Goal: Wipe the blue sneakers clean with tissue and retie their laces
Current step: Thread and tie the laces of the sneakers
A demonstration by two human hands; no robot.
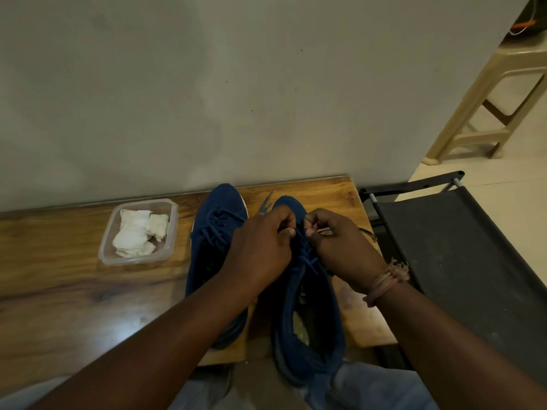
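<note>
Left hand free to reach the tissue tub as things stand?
Probably not right now: the left hand is pinching the laces. The path to the tub crosses only the left sneaker.

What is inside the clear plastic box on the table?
The clear plastic box holds crumpled white tissues, piled toward its middle and far side. Whether anything lies beneath the tissues cannot be seen, since they cover most of the bottom.

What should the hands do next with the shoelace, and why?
Probably pull the lace ends snug and cross them into a knot. Both the left hand and right hand already pinch the laces of the right sneaker, and no finished bow shows there yet.
</note>
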